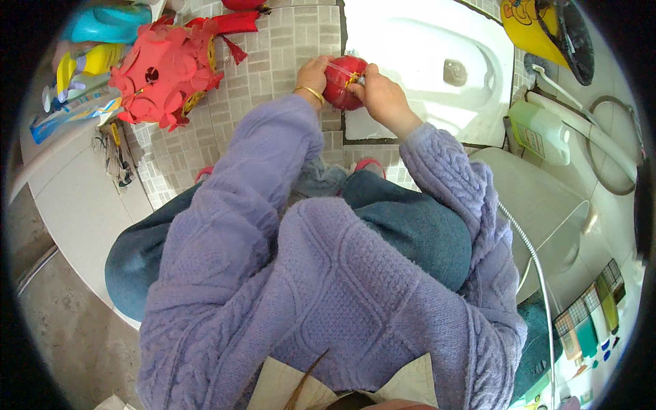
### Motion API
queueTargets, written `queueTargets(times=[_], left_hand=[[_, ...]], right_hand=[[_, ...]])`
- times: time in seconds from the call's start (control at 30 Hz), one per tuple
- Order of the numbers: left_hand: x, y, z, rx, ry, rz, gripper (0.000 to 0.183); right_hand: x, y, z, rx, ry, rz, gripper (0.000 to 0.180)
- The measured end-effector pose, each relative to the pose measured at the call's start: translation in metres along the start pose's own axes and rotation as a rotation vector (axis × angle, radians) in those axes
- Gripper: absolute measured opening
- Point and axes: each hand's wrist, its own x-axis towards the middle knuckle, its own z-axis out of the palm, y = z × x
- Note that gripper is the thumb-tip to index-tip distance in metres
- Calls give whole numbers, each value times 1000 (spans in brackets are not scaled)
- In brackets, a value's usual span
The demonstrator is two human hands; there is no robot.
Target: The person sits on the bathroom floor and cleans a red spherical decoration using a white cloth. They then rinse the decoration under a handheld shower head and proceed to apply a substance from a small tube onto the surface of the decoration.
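A shiny red ball-shaped ornament with gold-coloured detail is held between my two hands, over the edge of a white squat toilet. My left hand, a gold bangle at its wrist, grips its left side. The thumb and fingers of my right hand pinch something small at its right side, mostly hidden by the fingers. To the left is a larger red lantern-like decoration covered in rounded petals, with a red strip and a red tassel beside it.
Bottles, one teal and one yellow spray bottle, crowd the upper left. A green-tinted jug, a grey bin and a metal shower hose are at my right. A yellow and black item is at upper right.
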Motion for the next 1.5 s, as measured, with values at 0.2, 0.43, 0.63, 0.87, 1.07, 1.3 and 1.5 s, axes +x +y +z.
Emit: queueTargets(times=[0.2,0.43,0.63,0.87,1.07,1.3,1.5], left_hand=[[13,-12,-13,51,0,71,34],[-16,18,24,632,-97,128,59],[-38,19,37,899,85,385,53],[-47,21,30,983,114,744,48],[-45,20,38,976,177,619,38],[-29,29,32,721,260,409,28],[-16,38,16,222,128,155,24]], right_hand=[[-1,2,2,-21,2,-28,42],[-3,3,0,-169,-38,-3,39],[-7,1,-6,-186,-102,1,39],[-6,5,2,-18,-32,13,41],[-9,1,3,-22,7,2,40],[-14,-3,14,-63,46,-71,39],[-15,0,6,-8,1,1,43]])
